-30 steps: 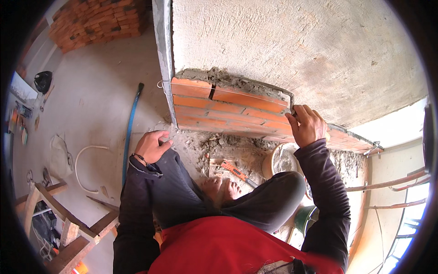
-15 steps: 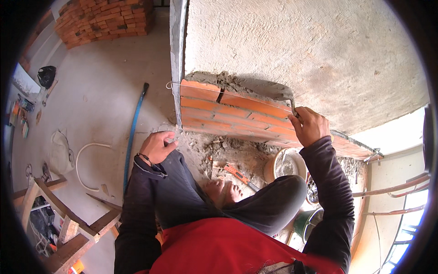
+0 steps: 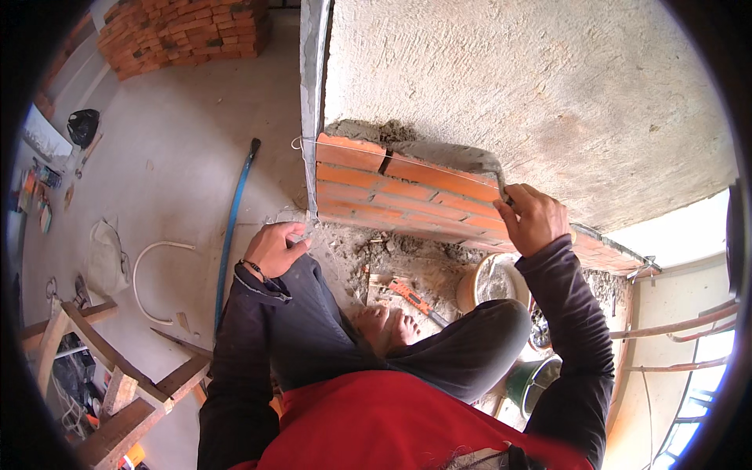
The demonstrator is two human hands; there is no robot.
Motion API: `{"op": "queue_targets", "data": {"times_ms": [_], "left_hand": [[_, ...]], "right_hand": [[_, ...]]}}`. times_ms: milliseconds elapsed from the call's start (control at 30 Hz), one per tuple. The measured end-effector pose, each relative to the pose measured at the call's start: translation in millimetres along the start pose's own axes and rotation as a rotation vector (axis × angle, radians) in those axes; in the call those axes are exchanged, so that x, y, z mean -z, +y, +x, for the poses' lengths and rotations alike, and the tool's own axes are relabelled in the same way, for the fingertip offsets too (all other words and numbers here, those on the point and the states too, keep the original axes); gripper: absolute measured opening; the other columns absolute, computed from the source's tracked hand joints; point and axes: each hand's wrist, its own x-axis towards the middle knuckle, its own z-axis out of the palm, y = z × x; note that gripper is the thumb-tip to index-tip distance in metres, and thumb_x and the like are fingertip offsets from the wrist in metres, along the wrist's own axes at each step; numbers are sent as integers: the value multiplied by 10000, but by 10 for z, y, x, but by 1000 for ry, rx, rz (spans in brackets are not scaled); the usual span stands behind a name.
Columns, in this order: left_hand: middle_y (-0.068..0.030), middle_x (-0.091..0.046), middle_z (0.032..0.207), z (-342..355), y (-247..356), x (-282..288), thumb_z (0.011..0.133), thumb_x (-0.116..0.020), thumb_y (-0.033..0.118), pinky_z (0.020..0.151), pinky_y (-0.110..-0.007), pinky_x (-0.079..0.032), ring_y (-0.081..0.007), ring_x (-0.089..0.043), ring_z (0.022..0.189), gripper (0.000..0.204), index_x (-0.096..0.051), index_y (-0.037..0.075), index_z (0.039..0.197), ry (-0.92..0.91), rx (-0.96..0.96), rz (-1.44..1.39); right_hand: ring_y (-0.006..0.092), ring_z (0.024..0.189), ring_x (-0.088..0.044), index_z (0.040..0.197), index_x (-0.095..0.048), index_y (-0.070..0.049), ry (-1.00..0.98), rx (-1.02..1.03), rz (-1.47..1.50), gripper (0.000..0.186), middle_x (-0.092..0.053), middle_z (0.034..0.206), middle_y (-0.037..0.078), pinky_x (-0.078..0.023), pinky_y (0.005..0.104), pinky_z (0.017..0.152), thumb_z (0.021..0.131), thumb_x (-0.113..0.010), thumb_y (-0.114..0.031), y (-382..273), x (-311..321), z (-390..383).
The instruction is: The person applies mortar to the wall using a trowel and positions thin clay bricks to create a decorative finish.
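Note:
My right hand (image 3: pixel 537 219) is closed around the handle of a trowel (image 3: pixel 462 157). The trowel's grey blade lies flat along the top of a low brick wall (image 3: pixel 431 188), against the rough plastered wall behind it. Wet mortar (image 3: pixel 356 130) shows along the top course, left of the blade. A thin white string (image 3: pixel 356 146) runs along the face of the top bricks, from the grey post to near my right hand. My left hand (image 3: pixel 276 249) hovers by my left knee, loosely curled, thumb apart from the fingers, with nothing visible in it.
A mortar bucket (image 3: pixel 472 283) and a green bucket (image 3: pixel 523 385) stand at my right. An orange tool (image 3: pixel 409 294) lies by my bare feet. A blue hose (image 3: pixel 233 211), a wooden frame (image 3: pixel 125 392) and stacked bricks (image 3: pixel 184 35) are on the left. The grey post (image 3: pixel 311 94) edges the wall.
The whole view has shifted slightly to the right. The trowel blade seems to lie flatter along the mortar; both hands hold nearly the same places.

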Motion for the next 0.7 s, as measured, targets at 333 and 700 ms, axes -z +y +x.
{"op": "queue_targets", "data": {"times_ms": [333, 700], "left_hand": [[-187, -699, 1068, -1, 21, 12, 851, -694, 320, 810, -359, -535, -282, -698, 909, 452, -653, -35, 1128, -3, 5, 0], [-186, -700, 1062, 14, 27, 17, 843, -698, 320, 804, -366, -536, -292, -699, 905, 441, -658, -31, 1107, 0, 16, -7]], "right_hand": [[303, 677, -657, 880, -657, -86, -38, -38, -28, 220, -661, 773, 66, -506, 414, 602, 850, -681, -303, 71, -85, 57], [302, 690, -660, 860, -650, -84, -47, -54, -16, 226, -672, 785, 61, -502, 413, 610, 855, -680, -308, 174, -25, 31]]}}
